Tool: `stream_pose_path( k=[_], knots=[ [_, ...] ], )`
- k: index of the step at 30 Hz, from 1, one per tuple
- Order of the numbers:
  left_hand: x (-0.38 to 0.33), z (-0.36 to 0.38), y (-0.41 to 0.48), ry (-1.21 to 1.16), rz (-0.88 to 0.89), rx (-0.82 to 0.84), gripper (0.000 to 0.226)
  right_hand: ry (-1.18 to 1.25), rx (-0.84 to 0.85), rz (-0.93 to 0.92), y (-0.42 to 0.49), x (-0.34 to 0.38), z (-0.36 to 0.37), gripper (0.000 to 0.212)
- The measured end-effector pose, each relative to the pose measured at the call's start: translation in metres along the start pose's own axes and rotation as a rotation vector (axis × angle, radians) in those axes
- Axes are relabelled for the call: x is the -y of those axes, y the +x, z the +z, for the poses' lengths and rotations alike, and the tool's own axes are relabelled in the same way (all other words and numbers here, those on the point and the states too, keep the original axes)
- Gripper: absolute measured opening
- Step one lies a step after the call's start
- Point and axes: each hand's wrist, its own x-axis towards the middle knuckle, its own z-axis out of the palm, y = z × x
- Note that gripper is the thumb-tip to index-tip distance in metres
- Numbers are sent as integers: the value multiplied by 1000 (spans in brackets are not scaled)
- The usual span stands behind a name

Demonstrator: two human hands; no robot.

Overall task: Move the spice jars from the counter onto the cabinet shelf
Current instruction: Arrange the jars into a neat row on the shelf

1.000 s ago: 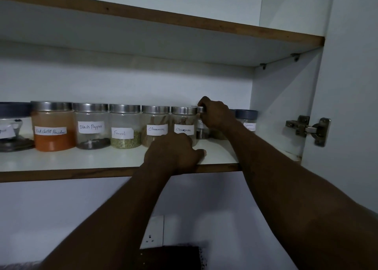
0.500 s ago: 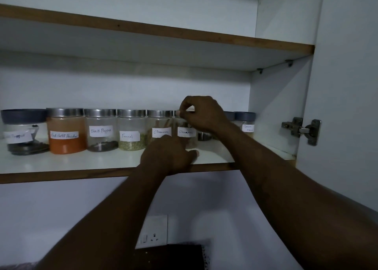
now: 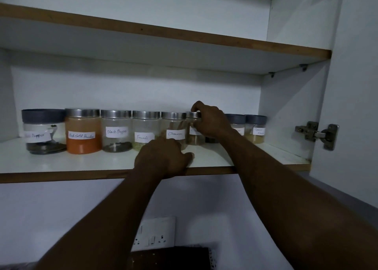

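A row of labelled spice jars stands on the white cabinet shelf (image 3: 81, 163): a dark-lidded pepper jar (image 3: 42, 130), red chilli powder (image 3: 82, 130), black pepper (image 3: 116, 130), fennel (image 3: 145, 129) and cinnamon (image 3: 173, 126). My right hand (image 3: 210, 120) grips the metal lid of a second cinnamon jar (image 3: 194, 136) in the row. My left hand (image 3: 163, 157) rests on the shelf's front edge with curled fingers and holds nothing. Two dark-lidded jars (image 3: 254, 128) stand to the right, partly behind my right arm.
An upper shelf (image 3: 163, 32) hangs above the jars. The cabinet's right wall (image 3: 290, 110) and the open door with its hinge (image 3: 319, 133) close off the right side. A wall socket (image 3: 155, 235) and a dark object (image 3: 169, 257) lie below the shelf.
My right hand has shifted left from the jars behind onto the second cinnamon jar's lid. The view has tilted upward. My left hand has stayed on the shelf edge.
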Motion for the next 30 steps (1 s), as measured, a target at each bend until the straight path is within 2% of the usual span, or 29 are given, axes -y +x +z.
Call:
stream_pose_path(
  k=[10,17,20,22,24,26,28,30],
  knots=[
    [1,4,4,-5,26,-7,47,-28,-5,3,10,-2,19,36],
    [0,4,6,-13,24,-23,57,-38,0,14,12,-3,20,42],
    [-1,3,3,-31,14,-18,50,68,-61,35,6,-3,20,64],
    [-2,0,1,-46,-6,-17,44,169,-180,99,2,-2,14,73],
    [-3,-4,0,-56,-25,-15,44,221,-286,134,-2,2,6,65],
    [-4,-6,-3,-67,-34,-13,50,248,-302,75,-6,10,-2,52],
    [-1,-9,-8,-66,-33,-20,57,251,-238,-28,-10,24,-9,38],
    [10,-14,-13,-47,-40,-18,63,179,-114,-125,-11,37,-12,35]
  ],
)
